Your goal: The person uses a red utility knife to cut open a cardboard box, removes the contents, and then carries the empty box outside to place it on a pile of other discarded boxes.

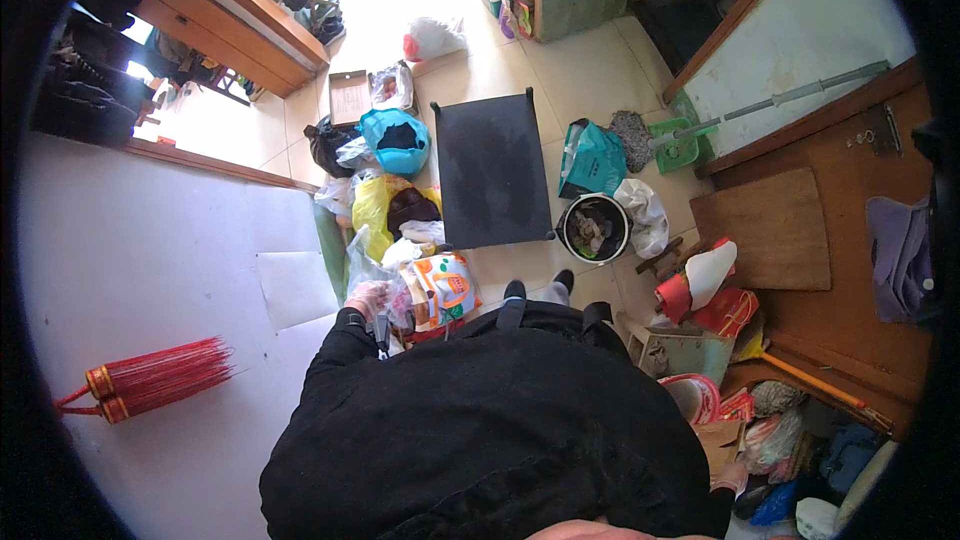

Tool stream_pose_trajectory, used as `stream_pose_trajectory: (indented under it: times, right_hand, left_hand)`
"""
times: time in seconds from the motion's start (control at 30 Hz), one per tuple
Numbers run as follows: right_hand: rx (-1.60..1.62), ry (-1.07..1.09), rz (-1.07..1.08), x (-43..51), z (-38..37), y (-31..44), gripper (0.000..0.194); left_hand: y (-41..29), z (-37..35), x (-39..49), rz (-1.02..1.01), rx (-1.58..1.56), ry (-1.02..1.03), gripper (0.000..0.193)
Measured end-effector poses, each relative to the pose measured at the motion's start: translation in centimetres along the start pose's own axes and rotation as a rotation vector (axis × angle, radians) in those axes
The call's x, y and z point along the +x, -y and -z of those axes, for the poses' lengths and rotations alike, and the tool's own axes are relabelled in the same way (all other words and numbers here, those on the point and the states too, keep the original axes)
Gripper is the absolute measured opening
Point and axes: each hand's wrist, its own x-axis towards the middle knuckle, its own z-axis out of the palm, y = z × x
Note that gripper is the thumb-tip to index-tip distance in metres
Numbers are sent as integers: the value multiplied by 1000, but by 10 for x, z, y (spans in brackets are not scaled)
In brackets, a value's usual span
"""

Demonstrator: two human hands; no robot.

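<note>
My left hand point(367, 298) is low at the left, among the bags along the wall. Clear plastic point(363, 264) lies right at its fingers, and I cannot tell whether they grip it. Just right of this hand stands a white printed bag point(444, 291) with orange and green pictures. My right hand point(730, 477) reaches down and back at the lower right. It is nearest to a brown cardboard piece point(720, 442) and a clear plastic bag with things inside point(772, 441). Its fingers are too small and partly hidden to read.
A low black table point(493, 172) stands ahead of my feet. To its right are a lined waste bin point(595, 229), a teal bag point(592, 159) and a mop point(780, 99). Left of it sit a blue bag point(395, 142) and a yellow bag point(371, 214). A wooden door point(855, 240) bounds the right.
</note>
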Motion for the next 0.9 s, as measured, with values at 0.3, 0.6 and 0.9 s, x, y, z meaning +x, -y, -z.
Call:
stream_pose_trajectory:
  times: [0.3,0.6,0.9]
  right_hand:
    - [59,16,107,31,-1,7,24]
    - [0,106,139,74,-10,7,25]
    - [-46,195,114,89,-18,19,26]
  left_hand:
    - [-17,-37,-3,-46,-12,25,18]
    - [-38,-99,-56,-107,-166,-43,18]
    - [-30,-69,-50,23,-119,-167,19]
